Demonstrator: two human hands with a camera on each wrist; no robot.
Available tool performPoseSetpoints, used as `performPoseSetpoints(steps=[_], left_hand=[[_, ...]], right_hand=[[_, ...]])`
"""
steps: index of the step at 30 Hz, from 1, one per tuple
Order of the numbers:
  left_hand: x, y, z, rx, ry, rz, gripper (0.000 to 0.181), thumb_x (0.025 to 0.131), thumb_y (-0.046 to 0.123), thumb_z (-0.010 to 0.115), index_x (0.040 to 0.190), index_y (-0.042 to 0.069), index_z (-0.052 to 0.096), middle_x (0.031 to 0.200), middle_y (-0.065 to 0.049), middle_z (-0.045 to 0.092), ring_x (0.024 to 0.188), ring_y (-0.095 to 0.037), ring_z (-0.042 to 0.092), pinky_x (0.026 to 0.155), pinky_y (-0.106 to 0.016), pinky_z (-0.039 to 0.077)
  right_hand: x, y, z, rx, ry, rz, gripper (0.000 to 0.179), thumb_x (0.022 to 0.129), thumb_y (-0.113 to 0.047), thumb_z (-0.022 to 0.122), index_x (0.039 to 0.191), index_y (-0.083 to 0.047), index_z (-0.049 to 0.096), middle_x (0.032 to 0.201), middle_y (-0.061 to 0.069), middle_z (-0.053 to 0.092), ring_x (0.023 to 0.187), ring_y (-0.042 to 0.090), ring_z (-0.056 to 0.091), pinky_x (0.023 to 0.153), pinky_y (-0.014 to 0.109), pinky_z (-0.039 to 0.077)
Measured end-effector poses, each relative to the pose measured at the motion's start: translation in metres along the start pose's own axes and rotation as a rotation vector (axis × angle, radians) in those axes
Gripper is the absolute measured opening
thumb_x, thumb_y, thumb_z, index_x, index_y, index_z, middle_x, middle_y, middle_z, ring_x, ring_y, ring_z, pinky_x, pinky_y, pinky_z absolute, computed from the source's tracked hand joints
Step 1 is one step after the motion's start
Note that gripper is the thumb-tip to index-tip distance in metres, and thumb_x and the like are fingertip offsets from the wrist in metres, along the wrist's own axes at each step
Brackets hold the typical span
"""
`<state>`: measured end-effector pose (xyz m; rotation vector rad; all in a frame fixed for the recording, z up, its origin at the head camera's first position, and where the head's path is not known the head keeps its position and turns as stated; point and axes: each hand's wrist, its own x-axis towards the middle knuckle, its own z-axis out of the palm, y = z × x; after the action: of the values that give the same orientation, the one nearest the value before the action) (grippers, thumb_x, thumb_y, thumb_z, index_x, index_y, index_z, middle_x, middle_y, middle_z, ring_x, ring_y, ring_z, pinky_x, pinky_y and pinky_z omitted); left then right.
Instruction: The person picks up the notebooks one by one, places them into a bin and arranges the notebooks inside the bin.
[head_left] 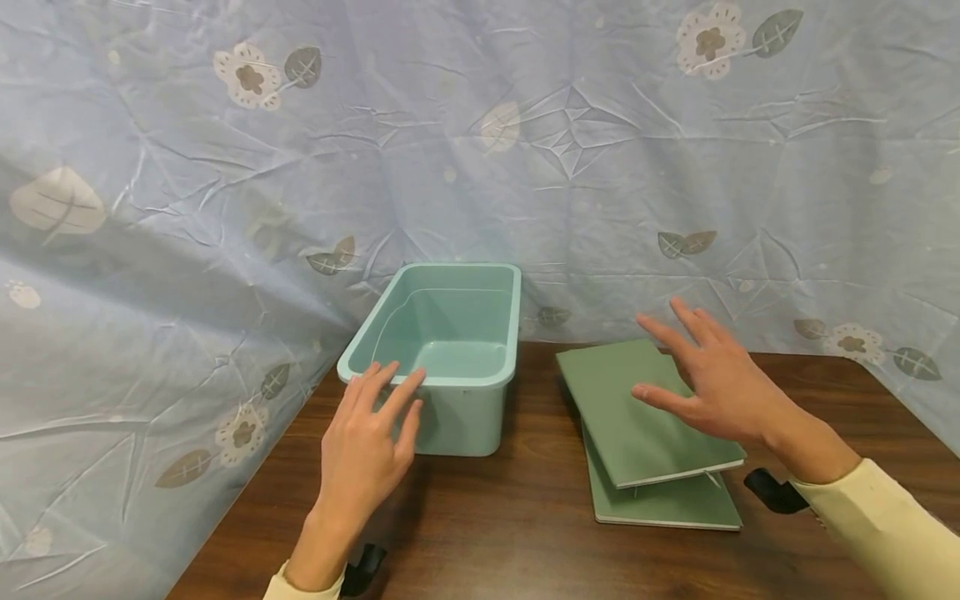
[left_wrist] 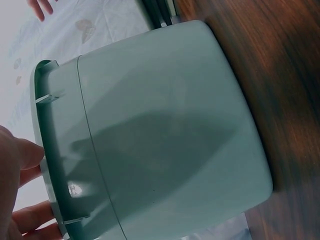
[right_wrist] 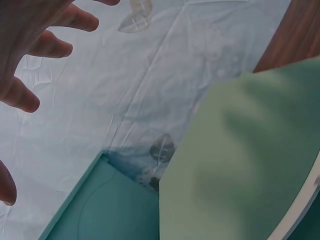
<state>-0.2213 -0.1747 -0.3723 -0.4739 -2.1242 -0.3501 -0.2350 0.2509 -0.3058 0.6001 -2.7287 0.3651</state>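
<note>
Green, the upper book (head_left: 622,417) lies askew on the lower book (head_left: 667,507), right of the bin (head_left: 465,421), its long axis running away from us. It sits beneath the right hand (head_left: 712,387), the nearer one, whose spread fingers hold nothing. The left hand (head_left: 363,450) has its fingers spread by the bin's near rim; we cannot tell whether they touch. We read no brand, label or writing.

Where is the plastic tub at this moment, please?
In the head view, the plastic tub stands on the brown table, to the left of the green books and in front of the patterned cloth.
</note>
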Motion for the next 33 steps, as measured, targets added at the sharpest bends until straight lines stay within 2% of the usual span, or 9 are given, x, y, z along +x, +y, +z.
performPoseSetpoints(steps=[10,20,25,28,33], left_hand=[[0.0,0.0,0.0,0.0,0.002,0.001,0.037,0.095,0.026,0.06,0.131,0.022,0.065,0.132,-0.014,0.062,0.131,-0.036,0.053,0.114,-0.053,0.039],[0.0,0.001,-0.001,0.005,-0.003,0.003,0.037,0.094,0.025,0.061,0.131,0.021,0.065,0.133,-0.014,0.062,0.132,-0.036,0.052,0.114,-0.054,0.039],[0.0,0.0,-0.002,0.0,-0.005,-0.002,0.038,0.094,0.025,0.061,0.132,0.022,0.065,0.133,-0.014,0.062,0.132,-0.036,0.052,0.115,-0.053,0.038],[0.0,0.0,-0.001,-0.001,-0.007,-0.001,0.038,0.094,0.025,0.061,0.132,0.022,0.065,0.133,-0.014,0.062,0.132,-0.037,0.052,0.115,-0.053,0.038],[-0.001,-0.001,-0.001,-0.001,-0.011,-0.002,0.039,0.094,0.025,0.061,0.133,0.023,0.064,0.133,-0.014,0.061,0.132,-0.036,0.052,0.115,-0.053,0.038]], right_hand=[[0.001,-0.009,0.026,0.01,-0.046,0.014,0.082,0.086,-0.067,0.059,0.156,-0.043,0.022,0.167,0.014,0.009,0.149,0.052,0.011,0.112,0.073,0.02],[-0.009,-0.013,0.061,0.06,-0.143,0.029,0.082,0.087,-0.072,0.053,0.156,-0.044,0.019,0.167,0.014,0.004,0.149,0.054,0.007,0.108,0.079,0.016],[-0.016,-0.014,0.075,0.028,-0.139,0.009,0.079,0.089,-0.071,0.05,0.156,-0.045,0.018,0.166,0.016,0.009,0.146,0.057,0.014,0.11,0.075,0.02],[-0.02,-0.014,0.082,0.006,-0.148,0.001,0.078,0.089,-0.071,0.049,0.156,-0.044,0.02,0.165,0.018,0.011,0.145,0.058,0.017,0.108,0.077,0.022],[-0.024,-0.013,0.094,0.028,-0.198,0.034,0.08,0.088,-0.074,0.048,0.156,-0.041,0.023,0.166,0.016,0.011,0.147,0.055,0.014,0.104,0.083,0.017]])
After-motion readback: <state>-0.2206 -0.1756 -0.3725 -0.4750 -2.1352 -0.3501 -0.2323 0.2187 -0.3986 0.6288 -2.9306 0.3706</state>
